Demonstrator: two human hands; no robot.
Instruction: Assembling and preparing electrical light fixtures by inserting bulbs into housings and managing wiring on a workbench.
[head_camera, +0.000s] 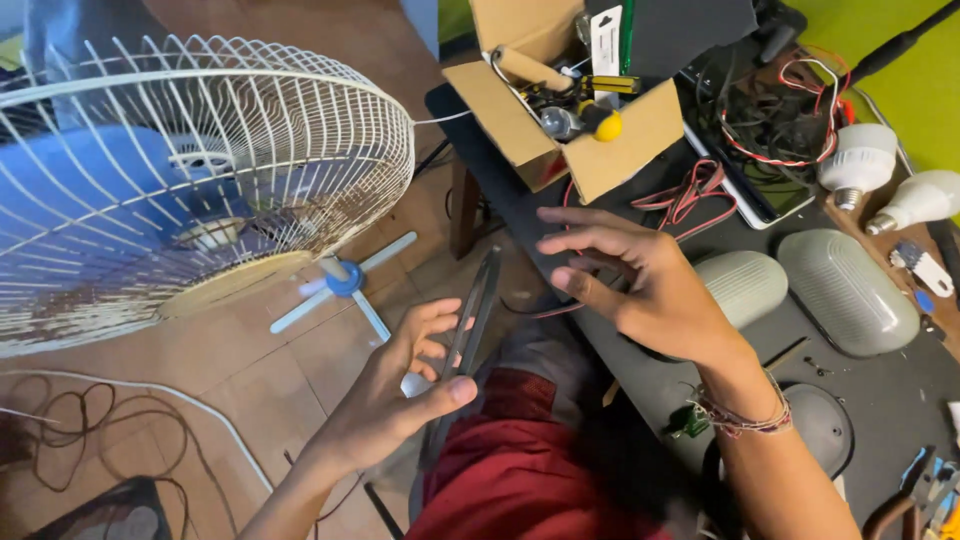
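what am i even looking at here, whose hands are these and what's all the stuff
This is one picture from a camera worn on a person's head, looking down at their own bare hands. The left hand holds a long dark strip. The right hand hovers open above the dark workbench, touching nothing. On the bench lie a cardboard box of tools, red wires, two white bulbs and grey oval covers. A white pedestal fan stands on the floor at the left.

I see open floor (300, 370) between the fan cage (200, 170) and the table edge (520, 230). The cardboard box (560, 120), wires (690, 195) and grey covers (845, 290) crowd the table; its far right looks cluttered too, I think.
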